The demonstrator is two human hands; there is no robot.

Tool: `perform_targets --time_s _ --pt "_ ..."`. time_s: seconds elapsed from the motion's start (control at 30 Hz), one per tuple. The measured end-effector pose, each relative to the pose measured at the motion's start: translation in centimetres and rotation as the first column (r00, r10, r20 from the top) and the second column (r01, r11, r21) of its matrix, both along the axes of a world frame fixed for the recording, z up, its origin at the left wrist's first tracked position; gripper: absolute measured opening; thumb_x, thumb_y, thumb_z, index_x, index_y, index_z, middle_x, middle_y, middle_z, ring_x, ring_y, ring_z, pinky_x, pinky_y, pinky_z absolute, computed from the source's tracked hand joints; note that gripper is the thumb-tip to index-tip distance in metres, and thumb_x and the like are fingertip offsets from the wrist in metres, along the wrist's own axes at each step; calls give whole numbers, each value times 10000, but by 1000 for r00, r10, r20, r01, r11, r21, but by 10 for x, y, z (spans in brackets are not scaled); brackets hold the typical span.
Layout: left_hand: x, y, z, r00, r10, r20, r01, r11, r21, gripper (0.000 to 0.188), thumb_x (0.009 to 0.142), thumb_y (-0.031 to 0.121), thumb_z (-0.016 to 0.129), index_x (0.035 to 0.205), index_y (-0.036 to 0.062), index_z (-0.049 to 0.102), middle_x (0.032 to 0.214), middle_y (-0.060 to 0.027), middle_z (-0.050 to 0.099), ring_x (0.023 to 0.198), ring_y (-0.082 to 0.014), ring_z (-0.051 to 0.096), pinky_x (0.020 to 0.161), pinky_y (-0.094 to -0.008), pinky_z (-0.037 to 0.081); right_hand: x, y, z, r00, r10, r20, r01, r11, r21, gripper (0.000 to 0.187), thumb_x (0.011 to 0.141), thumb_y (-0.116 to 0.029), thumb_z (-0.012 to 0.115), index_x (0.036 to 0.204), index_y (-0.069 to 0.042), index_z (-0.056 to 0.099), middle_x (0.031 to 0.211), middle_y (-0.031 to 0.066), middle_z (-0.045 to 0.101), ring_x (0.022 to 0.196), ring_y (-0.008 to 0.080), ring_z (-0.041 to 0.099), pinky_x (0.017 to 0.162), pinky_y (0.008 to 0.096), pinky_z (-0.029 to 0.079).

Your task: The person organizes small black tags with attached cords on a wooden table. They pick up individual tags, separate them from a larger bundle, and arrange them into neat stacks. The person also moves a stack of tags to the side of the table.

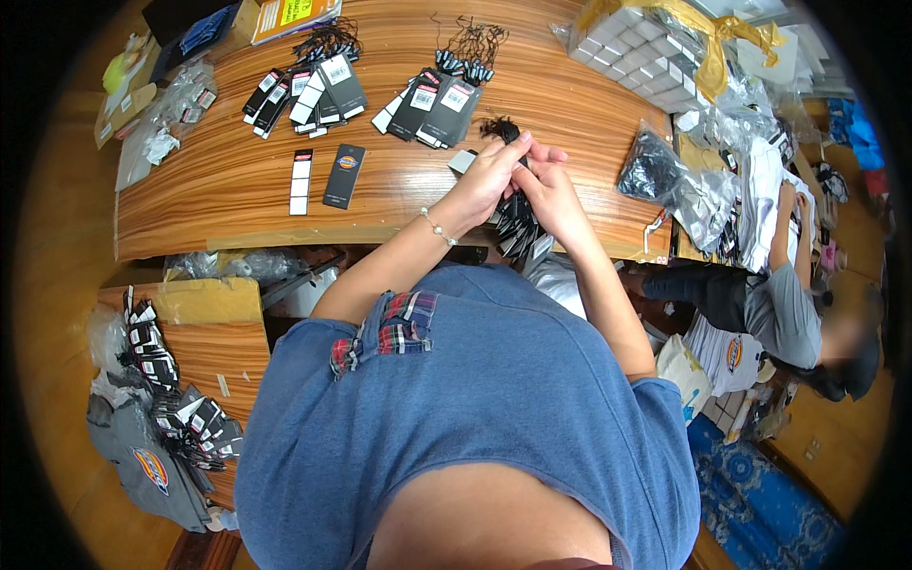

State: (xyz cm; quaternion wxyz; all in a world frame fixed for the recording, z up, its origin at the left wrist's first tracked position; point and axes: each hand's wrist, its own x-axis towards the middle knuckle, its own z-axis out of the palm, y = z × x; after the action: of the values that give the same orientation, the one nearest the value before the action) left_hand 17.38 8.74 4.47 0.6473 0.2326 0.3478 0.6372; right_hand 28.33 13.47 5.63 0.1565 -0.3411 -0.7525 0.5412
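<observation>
At the table's front edge, my left hand [483, 185] and my right hand [553, 190] come together, fingers closed around the black cords of a bunch of hang tags [518, 226]. The dark tags dangle below my fingers, over the edge. A tuft of cord [501, 128] sticks out above my left hand. Beside that hand, a pale tag [462, 161] lies partly hidden. Farther left are a single black tag [344, 176] and a narrow white-and-black label strip [300, 182]. Behind them lie a fanned stack of corded grey tags [446, 114] and another tag pile [332, 90].
White boxes with yellow tape [636, 57] stand at the back right, near a plastic bag of black items [651, 163]. Another person [784, 313] works at the right over white garments [760, 204]. Lower left, more tags [152, 347] and a grey garment [142, 465] lie on a side table.
</observation>
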Motion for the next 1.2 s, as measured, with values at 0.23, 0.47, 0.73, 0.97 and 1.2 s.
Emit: perform_targets --time_s 0.23,0.47,0.73,0.97,1.2 --pt "-15 -23 24 881 86 -464 46 963 265 319 936 281 310 812 23 450 976 -162 577 834 -143 515 781 -278 409 -8 -30 15 970 -96 -225 33 963 -266 175 822 -134 501 768 25 553 718 39 579 702 104 533 669 224 416" --pt "-34 -71 48 814 248 -525 -26 919 394 358 928 324 319 715 56 424 952 -116 547 937 -211 529 917 -341 339 5 -49 38 910 173 -376 -155 985 78 469 753 -317 571 1113 -22 514 1238 180 400 1207 304 331 997 404 231" --pt "-78 -100 55 916 190 -353 -76 947 314 379 934 373 265 653 132 350 419 24 376 479 -156 533 871 -398 372 -46 41 -65 971 -238 31 234 914 -332 536 787 -287 588 1189 24 419 1038 108 548 923 168 530 772 269 405" --pt "-98 -106 38 978 63 -198 -7 963 271 397 934 373 273 646 111 353 424 36 331 416 -111 424 702 -292 400 -119 66 -134 857 -496 143 510 855 -90 756 670 -287 725 1184 126 354 1013 180 536 828 184 551 710 308 439" --pt "-120 -109 22 990 -61 -125 91 962 257 362 944 325 261 674 105 357 464 34 342 459 -102 434 729 -293 391 -138 78 -126 887 -427 174 461 828 -319 422 550 -12 760 889 91 532 802 132 608 684 211 600 615 301 476"
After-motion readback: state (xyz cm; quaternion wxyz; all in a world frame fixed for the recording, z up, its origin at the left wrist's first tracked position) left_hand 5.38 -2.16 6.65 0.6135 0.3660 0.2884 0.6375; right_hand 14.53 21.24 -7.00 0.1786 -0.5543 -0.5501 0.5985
